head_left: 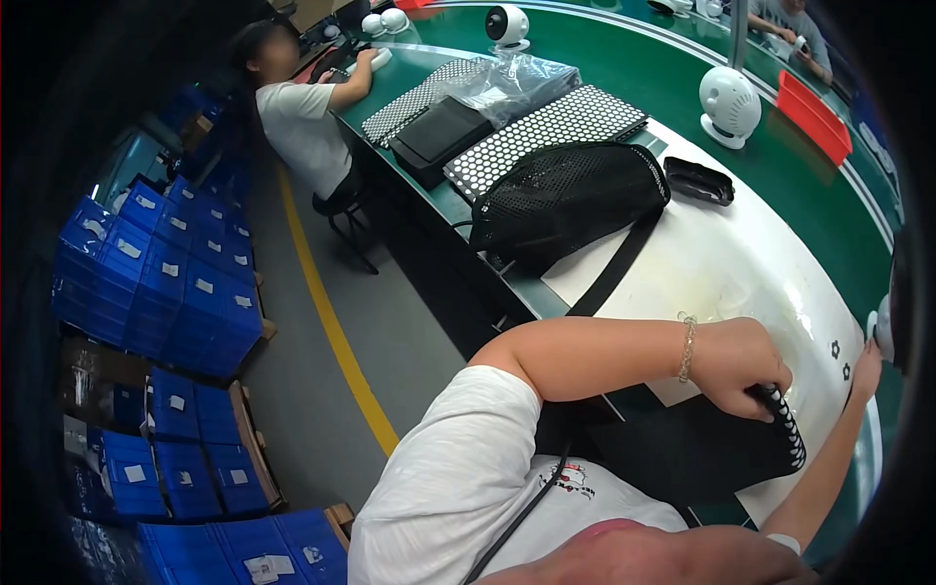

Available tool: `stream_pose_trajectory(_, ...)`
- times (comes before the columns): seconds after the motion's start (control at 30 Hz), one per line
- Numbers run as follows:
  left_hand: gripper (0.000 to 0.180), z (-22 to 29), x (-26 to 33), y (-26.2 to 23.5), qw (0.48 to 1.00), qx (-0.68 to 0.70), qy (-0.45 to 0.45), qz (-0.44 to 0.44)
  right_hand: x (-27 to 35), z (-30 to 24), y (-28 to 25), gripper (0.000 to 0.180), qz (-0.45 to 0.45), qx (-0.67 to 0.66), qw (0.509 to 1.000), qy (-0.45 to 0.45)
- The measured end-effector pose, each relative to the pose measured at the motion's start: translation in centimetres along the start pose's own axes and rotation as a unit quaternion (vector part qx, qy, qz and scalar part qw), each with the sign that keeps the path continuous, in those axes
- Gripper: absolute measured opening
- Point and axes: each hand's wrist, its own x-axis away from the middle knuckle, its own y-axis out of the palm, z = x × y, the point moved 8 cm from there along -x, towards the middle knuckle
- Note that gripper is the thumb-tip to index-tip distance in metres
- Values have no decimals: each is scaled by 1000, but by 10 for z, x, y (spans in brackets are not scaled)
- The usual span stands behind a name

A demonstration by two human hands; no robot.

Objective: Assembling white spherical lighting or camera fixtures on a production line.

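My left hand point(736, 369) is closed on the edge of a black sheet point(673, 434). White dots show along the sheet's turned-up right edge, and the rest hangs over the table edge in front of me. Further right, my right hand point(865, 370) reaches up with fingers stretched out beside a white device with a dark front point(883, 327); whether they touch is unclear near the dark rim. Two small black flower shapes point(840, 361) lie on the white work surface point(751, 263) between my hands.
Ahead lie a black mesh bag point(575, 200), a dotted sheet point(546, 132), a black case point(441, 136), clear plastic wrap point(522, 86) and a black tray point(699, 181). White round-headed devices point(729, 105) and a red bin point(814, 117) stand beyond. A co-worker point(307, 127) sits far left, near blue crates point(166, 283).
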Motion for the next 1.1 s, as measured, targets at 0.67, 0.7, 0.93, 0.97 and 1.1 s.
stream_pose_trajectory(0.67, 31, -62, 7, -1, 959, 171, -227, -2, 43, -48, -31, 41, 27, -215, 974, -71)
stream_pose_trajectory(0.7, 31, -63, 9, 0, 954, 181, -241, -6, 44, -51, -32, 41, 22, -222, 972, -67)
stream_pose_trajectory(0.93, 32, -65, 6, 2, 960, 170, -221, 9, 41, -45, -25, 41, 30, -213, 973, -88)
stream_pose_trajectory(0.97, 32, -65, 6, 1, 960, 167, -222, 9, 40, -45, -25, 41, 32, -218, 972, -81)
stream_pose_trajectory(1.1, 33, -66, 6, 1, 961, 162, -223, 7, 40, -44, -25, 41, 43, -209, 974, -70)
